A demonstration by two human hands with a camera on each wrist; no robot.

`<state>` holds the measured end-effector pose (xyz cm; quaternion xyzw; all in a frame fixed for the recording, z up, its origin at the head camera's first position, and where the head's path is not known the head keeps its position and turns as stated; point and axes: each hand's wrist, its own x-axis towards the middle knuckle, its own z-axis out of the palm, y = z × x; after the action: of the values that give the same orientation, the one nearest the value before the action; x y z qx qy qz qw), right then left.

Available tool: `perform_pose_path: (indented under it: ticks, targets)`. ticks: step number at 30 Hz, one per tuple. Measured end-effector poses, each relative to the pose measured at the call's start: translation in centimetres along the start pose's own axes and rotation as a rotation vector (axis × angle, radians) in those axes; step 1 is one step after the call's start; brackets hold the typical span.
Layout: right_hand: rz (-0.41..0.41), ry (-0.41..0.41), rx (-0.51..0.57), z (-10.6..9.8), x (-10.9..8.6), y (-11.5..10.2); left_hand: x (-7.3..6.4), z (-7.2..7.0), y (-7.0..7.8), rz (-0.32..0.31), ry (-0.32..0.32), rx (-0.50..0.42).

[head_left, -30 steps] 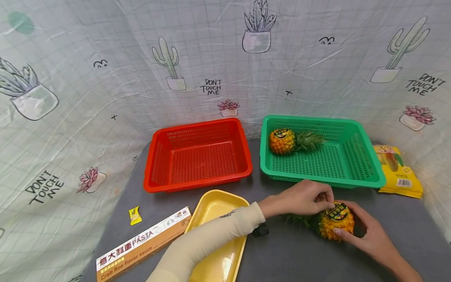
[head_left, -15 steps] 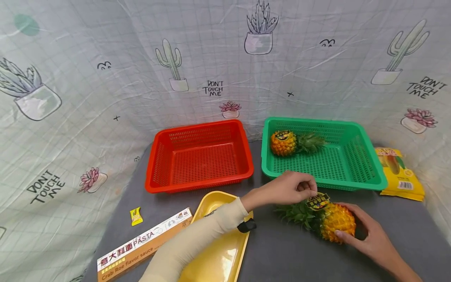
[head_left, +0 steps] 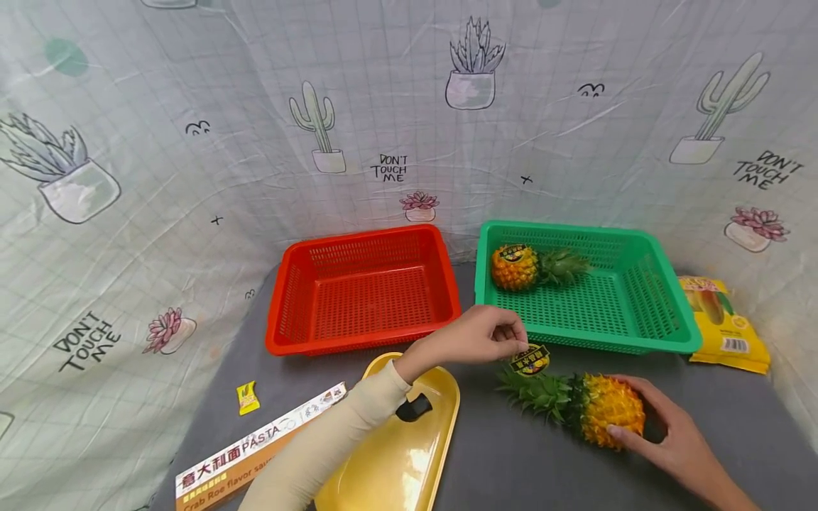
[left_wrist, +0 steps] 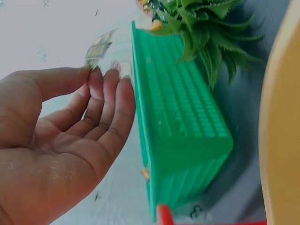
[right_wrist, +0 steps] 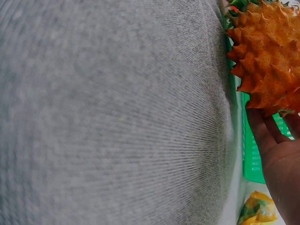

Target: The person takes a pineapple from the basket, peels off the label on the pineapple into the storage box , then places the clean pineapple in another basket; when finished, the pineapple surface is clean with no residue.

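Note:
My left hand (head_left: 469, 337) pinches a black and gold oval sticker (head_left: 532, 360) between thumb and fingertip, in front of the green basket. In the left wrist view the sticker (left_wrist: 99, 47) stands up from the fingertips, the other fingers loosely bent. A small orange pineapple (head_left: 610, 411) lies on its side on the dark table, its green crown toward the left, below the sticker. My right hand (head_left: 671, 436) holds the pineapple's base end, thumb on the near side. The right wrist view shows its spiky skin (right_wrist: 269, 56) against the fingers.
A second pineapple (head_left: 514, 268), bearing a sticker, lies in the green basket (head_left: 591, 339). To its left stands a red basket (head_left: 364, 345). A yellow tray (head_left: 396, 454) sits under my left forearm, beside a pasta box (head_left: 230, 454) and a small yellow packet (head_left: 247, 397). A yellow bag (head_left: 725, 323) lies far right.
My left hand has pulled the sticker off the pineapple and moved left with it. My right hand has kept its hold on the fruit. The view has tilted slightly upward.

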<state>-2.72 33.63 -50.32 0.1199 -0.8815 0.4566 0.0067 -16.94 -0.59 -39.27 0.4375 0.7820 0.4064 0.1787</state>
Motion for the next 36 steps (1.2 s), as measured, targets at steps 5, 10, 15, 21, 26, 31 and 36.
perform_pose_path:
  ticks: [5, 10, 15, 21, 26, 31, 36]
  targets:
    - [0.013, -0.001, -0.02, -0.1, 0.2, 0.0, -1.7, -1.0, -0.5, -0.005, -0.006, -0.006]
    - [0.024, -0.009, -0.011, -0.1, 0.1, 0.1, -3.3, -1.7, -0.8, -0.058, -0.013, -0.019]
    - [0.008, -0.006, 0.011, -0.3, 0.2, 0.2, -4.6, -2.3, -1.2, -0.122, -0.048, -0.055]
    - [-0.01, -0.013, 0.038, -0.4, 0.3, 0.2, -6.3, -3.0, -1.5, -0.201, -0.117, -0.077]
    - [-0.022, -0.014, 0.054, -0.4, 0.4, 0.2, -7.5, -3.5, -1.6, -0.271, -0.139, -0.09]
    - [-0.023, -0.01, 0.044, -0.4, 0.5, 0.2, -8.4, -3.5, -1.9, -0.333, -0.156, -0.103]
    - [-0.027, -0.003, 0.042, -0.3, 0.4, 0.1, -9.2, -3.0, -2.4, -0.374, -0.16, -0.125]
